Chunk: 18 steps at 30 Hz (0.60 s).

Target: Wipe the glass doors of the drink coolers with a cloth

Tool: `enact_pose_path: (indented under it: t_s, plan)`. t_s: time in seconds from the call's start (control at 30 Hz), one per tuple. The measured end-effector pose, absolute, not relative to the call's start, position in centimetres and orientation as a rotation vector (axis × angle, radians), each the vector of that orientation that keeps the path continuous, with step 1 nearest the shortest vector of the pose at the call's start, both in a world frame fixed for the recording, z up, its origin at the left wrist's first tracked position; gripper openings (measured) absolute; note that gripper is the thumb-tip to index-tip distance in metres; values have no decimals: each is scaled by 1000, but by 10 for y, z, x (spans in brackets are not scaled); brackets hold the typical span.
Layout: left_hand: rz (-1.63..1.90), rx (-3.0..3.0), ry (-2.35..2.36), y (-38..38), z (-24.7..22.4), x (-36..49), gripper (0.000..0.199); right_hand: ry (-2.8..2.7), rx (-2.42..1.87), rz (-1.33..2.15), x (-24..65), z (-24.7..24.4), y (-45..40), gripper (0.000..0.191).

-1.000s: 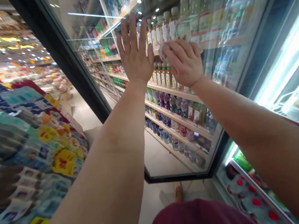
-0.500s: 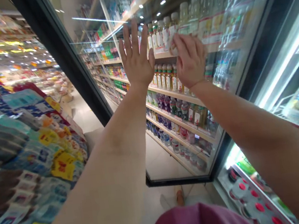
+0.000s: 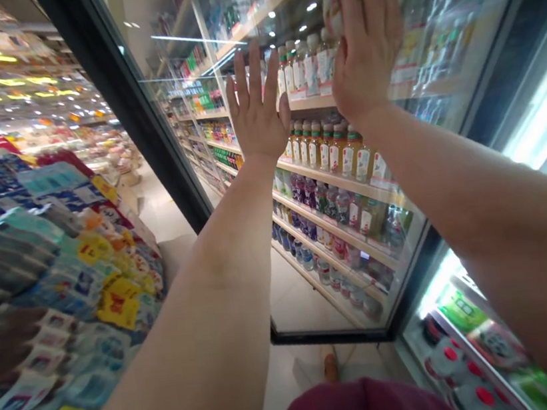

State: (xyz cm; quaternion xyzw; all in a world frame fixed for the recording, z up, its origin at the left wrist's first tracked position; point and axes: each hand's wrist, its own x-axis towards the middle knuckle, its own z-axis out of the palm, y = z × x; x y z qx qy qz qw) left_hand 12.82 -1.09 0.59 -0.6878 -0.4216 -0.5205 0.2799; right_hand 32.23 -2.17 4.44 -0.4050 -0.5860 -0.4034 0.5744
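The glass door (image 3: 293,296) of a fridge stands swung open in front of me, with a black frame (image 3: 127,106). Against its pane lies my left hand (image 3: 259,116), flat and with the fingers spread, holding nothing. Higher and to the right, my right hand (image 3: 369,51) presses a crumpled whitish cloth (image 3: 332,5) to the glass. Most of the cloth is hidden under the fingers. Through the pane show shelves with rows of bottles (image 3: 331,150).
At the right is the lit fridge interior, where red-capped bottles (image 3: 447,353) and a green pack (image 3: 461,308) sit low down. A display of bagged goods (image 3: 70,292) with yellow signs (image 3: 119,299) stands on the left. Below the door, a shoe (image 3: 329,366) shows on the floor.
My right hand has moved up and a little right across the glass with the cloth. My left hand stays flat on the pane; the view has shifted slightly.
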Motion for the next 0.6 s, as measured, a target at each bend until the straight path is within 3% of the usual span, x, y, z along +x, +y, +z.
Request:
enact_pose_path:
  t_s: [0.13, 0.3, 0.5, 0.6]
  plan:
    - [-1424, -1871, -1110, -14, 6, 127, 69, -1750, -903, -1095, 319, 38, -27, 59]
    - [-1401, -1878, -1110, -2, 6, 126, 74, -1267, -1161, -915, 316, 35, -33, 61]
    - [-1401, -1842, -936, 26, 2, 122, 67, -1870, -988, -1050, 320, 28, -43, 64]
    - [-1405, -1821, -916, 21, 0, 122, 66, -1529, -1170, -967, 318, 27, -42, 65]
